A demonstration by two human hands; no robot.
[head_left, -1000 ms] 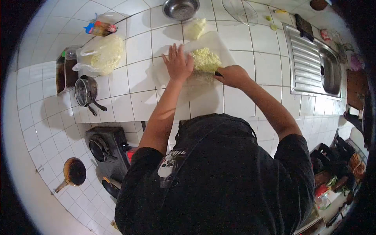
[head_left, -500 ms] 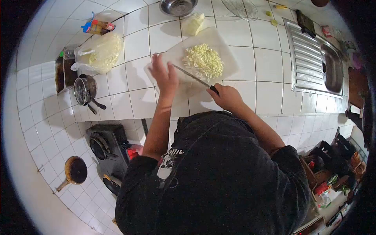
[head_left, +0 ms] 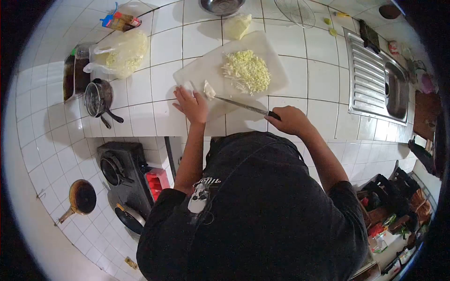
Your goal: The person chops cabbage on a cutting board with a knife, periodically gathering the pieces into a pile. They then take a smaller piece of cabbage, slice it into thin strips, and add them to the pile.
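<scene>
My right hand is closed round the black handle of a kitchen knife. Its blade points left over the near edge of the pale cutting board. By the knife tip lies a small whitish piece, perhaps cabbage core. My left hand is at the board's left corner, palm down, fingers spread; a pale bit shows by the fingertips, too small to name. Chopped cabbage forms a heap on the board's right half. At the board's far edge sits an uncut cabbage chunk.
A metal bowl and a wire strainer lie at the back. To the left are a plastic bag with pale contents and a small pot. A steel sink is at right, a stove lower left.
My left hand has come down to the board's left corner. The knife has shifted right and nearer me, and the small whitish piece now shows by its tip. The whole view has shifted slightly.
</scene>
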